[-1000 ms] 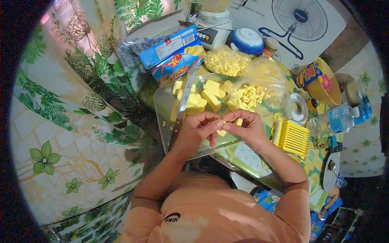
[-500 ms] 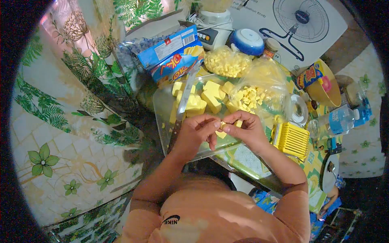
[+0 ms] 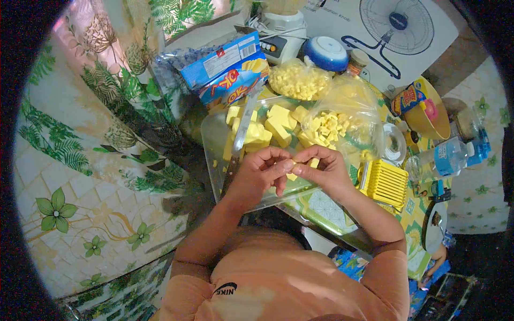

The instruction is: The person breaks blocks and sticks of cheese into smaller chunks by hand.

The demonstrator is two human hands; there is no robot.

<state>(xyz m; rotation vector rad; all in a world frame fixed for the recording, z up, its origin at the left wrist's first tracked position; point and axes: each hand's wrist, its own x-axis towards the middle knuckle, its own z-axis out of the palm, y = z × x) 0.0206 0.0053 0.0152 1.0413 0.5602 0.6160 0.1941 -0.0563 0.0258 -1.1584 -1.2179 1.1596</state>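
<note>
My left hand (image 3: 263, 170) and my right hand (image 3: 323, 170) meet fingertip to fingertip over the near part of a clear tray (image 3: 212, 184). Both are pinched around something small, mostly hidden by the fingers. Beyond them in the tray are yellow blocks (image 3: 278, 125). A knife (image 3: 245, 124) lies across the tray's left part, its handle partly behind my left wrist. Small yellow pieces (image 3: 327, 127) sit at the opening of a clear plastic bag (image 3: 356, 104), behind my right hand.
A yellow slicer-like rack (image 3: 386, 184) lies right of the tray. Behind are a blue box (image 3: 227, 72), a bag of yellow pieces (image 3: 300, 80), a blue bowl (image 3: 325, 53) and a blender base (image 3: 284, 40). A yellow bucket (image 3: 436, 115) and a plastic bottle (image 3: 447, 158) are at the right.
The fingertips have shifted slightly against each other, and the small thing between them shows less. Both hands remain in nearly the same place.
</note>
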